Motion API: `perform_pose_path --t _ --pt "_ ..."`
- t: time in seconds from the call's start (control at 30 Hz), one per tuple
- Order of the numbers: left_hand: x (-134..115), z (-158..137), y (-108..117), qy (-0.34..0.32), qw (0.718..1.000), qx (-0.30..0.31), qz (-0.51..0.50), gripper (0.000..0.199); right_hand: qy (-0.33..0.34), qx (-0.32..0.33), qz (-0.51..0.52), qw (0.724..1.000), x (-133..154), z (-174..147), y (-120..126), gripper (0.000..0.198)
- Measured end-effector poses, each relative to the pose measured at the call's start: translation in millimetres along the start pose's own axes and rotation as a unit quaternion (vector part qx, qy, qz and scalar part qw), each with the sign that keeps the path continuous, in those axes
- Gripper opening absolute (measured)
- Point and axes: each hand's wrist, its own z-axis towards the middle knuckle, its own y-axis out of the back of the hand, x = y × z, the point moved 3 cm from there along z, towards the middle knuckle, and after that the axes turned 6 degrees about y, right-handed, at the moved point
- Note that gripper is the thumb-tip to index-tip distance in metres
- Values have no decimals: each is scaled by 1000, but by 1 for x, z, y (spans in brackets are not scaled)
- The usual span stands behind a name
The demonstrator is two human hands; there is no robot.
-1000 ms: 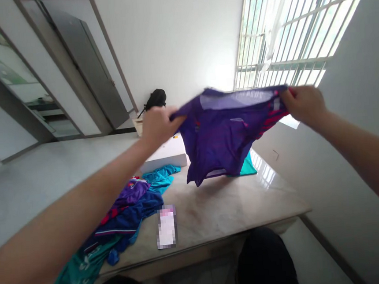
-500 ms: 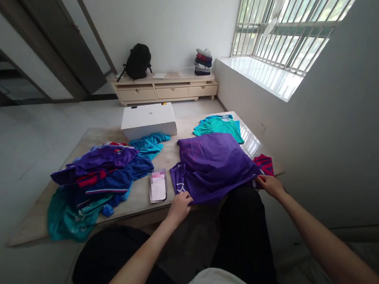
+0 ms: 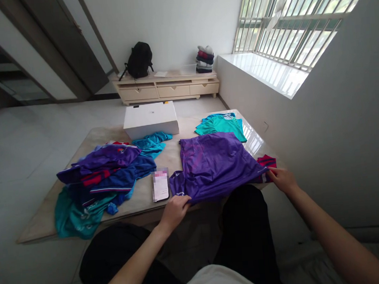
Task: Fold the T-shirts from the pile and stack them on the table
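Note:
A purple shirt (image 3: 216,166) lies spread on the low table, its near edge drawn taut between my two hands. My left hand (image 3: 175,211) pinches that edge at its left end, close to a sleeve (image 3: 177,183) with white trim. At the right end, my right hand (image 3: 281,179) grips a corner and holds it out to the side. Partly under that corner is a red and dark striped garment (image 3: 267,162). Behind the purple shirt rests a teal shirt (image 3: 223,125), partly overlapped by it. A phone (image 3: 160,186) lies just left of the sleeve.
A heap of crumpled shirts (image 3: 104,171) covers the left of the table (image 3: 38,228), some hanging over its front edge. A white box (image 3: 150,119) stands at the back. Beyond are a low cabinet (image 3: 172,91), a black backpack (image 3: 140,60) and a folded clothes stack (image 3: 204,59).
My right hand has moved outward to the right, pulling the purple shirt's corner with it. The near edge is stretched wider, and my left hand has shifted slightly left. The view has shifted a little.

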Motion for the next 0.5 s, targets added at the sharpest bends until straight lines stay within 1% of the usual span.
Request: perform_pose_path --t 0.1,0.17,0.23,0.33,0.37,0.4,0.5 --pt "-3 -18 5 -3 1000 3 -17 24 9 -1 -1 1000 -7 -20 9 75" --pt "-2 -28 5 -7 1000 10 -19 25 2 5 13 1000 -13 -35 10 73" --pt "1 -34 2 -11 1000 15 -24 25 -15 15 50 999 -18 -51 3 70" --pt "9 -39 -5 -14 999 23 -42 27 -40 36 144 988 -21 -74 -22 68" --pt "12 -41 -8 -16 998 28 -47 29 -57 47 198 977 -22 -81 -34 68" --pt "15 -43 -12 -20 998 34 -51 31 -81 56 262 960 -23 -87 -45 66" --pt "23 -51 -23 -22 997 54 -50 39 -161 68 435 883 -24 -104 -78 66"
